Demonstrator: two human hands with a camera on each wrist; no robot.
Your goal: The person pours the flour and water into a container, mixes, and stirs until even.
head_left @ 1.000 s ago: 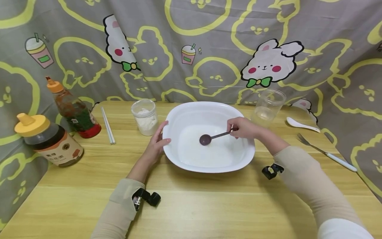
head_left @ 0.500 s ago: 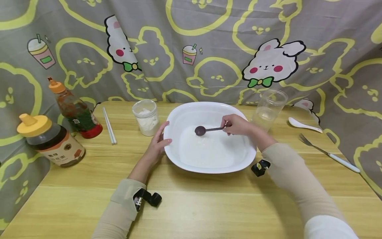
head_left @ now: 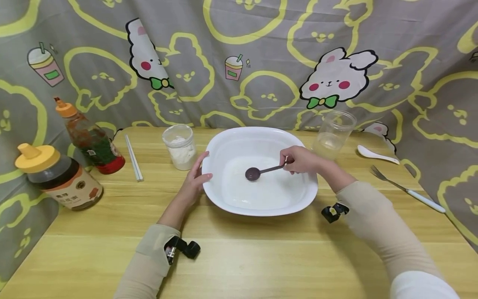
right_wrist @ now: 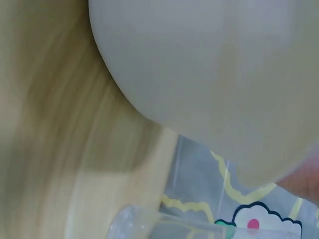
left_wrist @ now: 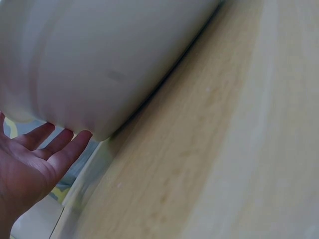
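A white basin (head_left: 261,207) with milky white liquid in it stands in the middle of the table. My left hand (head_left: 193,182) steadies its left side, the thumb over the rim; in the left wrist view the fingertips (left_wrist: 82,137) touch the outer wall. Over the basin, my right hand (head_left: 300,160) pinches the handle of a dark brown measuring spoon (head_left: 252,174). The bowl of this spoon is low in the basin, at the liquid. The right wrist view shows mostly the basin's outer wall (right_wrist: 199,74), with the hand largely hidden behind it.
Behind the left hand is a jar of white powder (head_left: 181,151). Chopsticks (head_left: 133,158), a sauce bottle (head_left: 91,141) and a honey bottle (head_left: 63,178) are on the left. To the right are a clear jar (head_left: 330,139), a white spoon (head_left: 377,154) and a fork (head_left: 407,190).
The measuring spoon has swept left and back, then forward again within the basin, as my right hand moved with it. My left hand has stayed at the rim.
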